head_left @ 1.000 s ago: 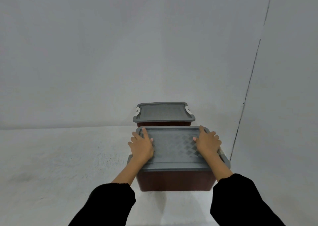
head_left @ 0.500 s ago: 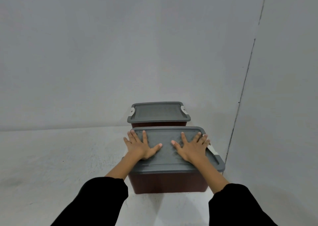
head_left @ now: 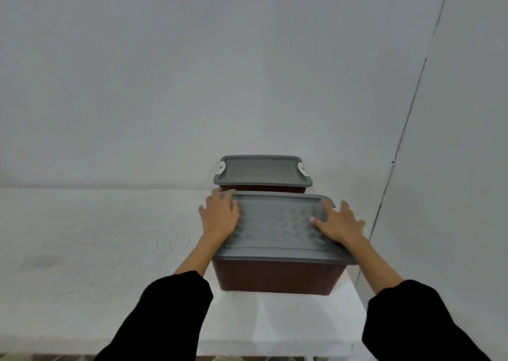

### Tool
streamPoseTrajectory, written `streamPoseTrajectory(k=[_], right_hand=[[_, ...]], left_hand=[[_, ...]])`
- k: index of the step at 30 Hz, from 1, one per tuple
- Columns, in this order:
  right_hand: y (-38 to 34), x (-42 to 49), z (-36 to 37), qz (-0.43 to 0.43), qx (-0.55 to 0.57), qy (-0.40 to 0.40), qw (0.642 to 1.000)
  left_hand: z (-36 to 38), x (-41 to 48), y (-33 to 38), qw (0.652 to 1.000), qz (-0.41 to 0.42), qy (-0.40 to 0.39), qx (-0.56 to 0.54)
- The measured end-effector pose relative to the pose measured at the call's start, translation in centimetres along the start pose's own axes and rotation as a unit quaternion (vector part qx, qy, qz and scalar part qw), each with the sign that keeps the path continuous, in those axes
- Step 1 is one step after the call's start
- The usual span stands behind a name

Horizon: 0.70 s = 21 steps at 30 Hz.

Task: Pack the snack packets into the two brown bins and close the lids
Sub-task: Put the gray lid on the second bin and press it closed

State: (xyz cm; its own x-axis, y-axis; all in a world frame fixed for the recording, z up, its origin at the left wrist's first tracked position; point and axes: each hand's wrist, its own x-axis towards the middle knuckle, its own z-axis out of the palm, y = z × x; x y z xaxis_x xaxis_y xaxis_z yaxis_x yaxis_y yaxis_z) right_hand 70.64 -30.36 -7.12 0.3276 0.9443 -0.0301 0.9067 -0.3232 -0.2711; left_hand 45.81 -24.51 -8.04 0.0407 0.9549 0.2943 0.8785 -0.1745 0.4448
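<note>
Two brown bins stand one behind the other on a white table (head_left: 96, 250). The near bin (head_left: 277, 276) carries a grey patterned lid (head_left: 275, 223). My left hand (head_left: 220, 217) lies flat on the lid's left edge, fingers spread. My right hand (head_left: 341, 223) lies flat on its right edge, fingers spread. The far bin (head_left: 264, 188) has its grey lid (head_left: 262, 170) on, with white latches at both ends. No snack packets are in sight; the lids hide the bins' insides.
A plain grey wall (head_left: 192, 72) rises right behind the far bin. A second wall (head_left: 453, 168) closes the right side, close to the bins. The table's front edge (head_left: 247, 349) runs along the bottom of the view.
Both hands slid apart from the middle of the near lid to its left and right edges. The view shifted slightly.
</note>
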Motion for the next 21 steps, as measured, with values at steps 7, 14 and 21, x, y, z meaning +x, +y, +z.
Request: streamPoseTrajectory(k=[7,14,21], right_hand=[[2.8,-1.2,0.3,-0.04,0.409,-0.078,0.908],[3.0,-0.6,1.0,-0.062,0.428,-0.058,0.9],[3.7,0.6,1.5,-0.017,0.463,-0.09,0.882]], left_hand=[[-2.3,0.4,-1.1,0.929,-0.055,-0.221,-0.291],[-1.9,-0.1,-1.9,0.924,-0.07,-0.199,-0.319],[-1.2,0.1,-2.6,0.919,-0.064,-0.196,-0.335]])
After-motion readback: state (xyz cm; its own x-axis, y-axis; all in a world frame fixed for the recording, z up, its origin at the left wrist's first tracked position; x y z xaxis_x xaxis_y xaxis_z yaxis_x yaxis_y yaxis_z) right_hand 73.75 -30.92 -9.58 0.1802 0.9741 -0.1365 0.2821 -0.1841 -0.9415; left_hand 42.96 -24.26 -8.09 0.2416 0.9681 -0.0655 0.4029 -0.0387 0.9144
